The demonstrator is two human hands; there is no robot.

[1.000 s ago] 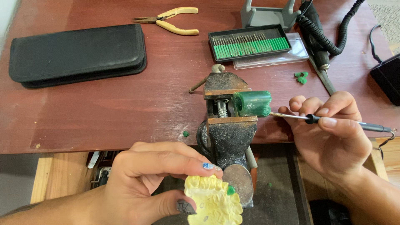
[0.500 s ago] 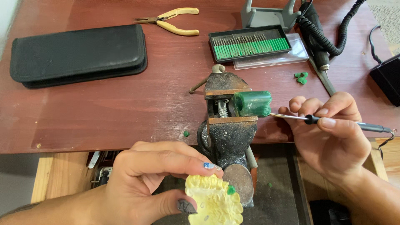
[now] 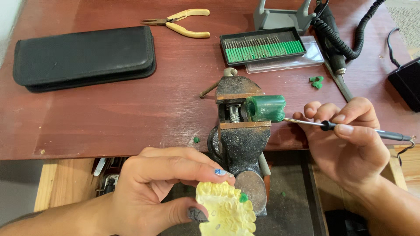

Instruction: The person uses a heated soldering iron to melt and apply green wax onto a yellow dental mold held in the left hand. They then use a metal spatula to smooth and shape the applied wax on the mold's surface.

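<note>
reddish-brown wood makes up the desk top [image 3: 109,118], and its front edge runs straight across the view, with a darker gap and a lighter wooden ledge below it. clamped at that edge stands a worn black bench vise [image 3: 241,131], a green wax block [image 3: 265,108] gripped at its right side and jutting out. the right hand [image 3: 350,140] pinches a thin metal-tipped tool [image 3: 345,129] between thumb and fingers, pen-fashion, its point touching the block's right end; the handle runs off toward the right border and i can't make out how it ends. low in front, the left hand [image 3: 162,188] holds a yellow dental cast [image 3: 225,214] between thumb and forefinger, fingers closed snugly on it; the cast is cut off by the bottom border and a green speck sits on it. the vise's lower half partly hides behind the cast. further back lie a black zip case [image 3: 83,57], yellow-handled pliers [image 3: 179,22], a tray of green-shanked burs [image 3: 262,46] and a coiled black cord [image 3: 345,37], the last clipped by the top. bare wood lies open between case and vise; the right side is crowded.
</note>
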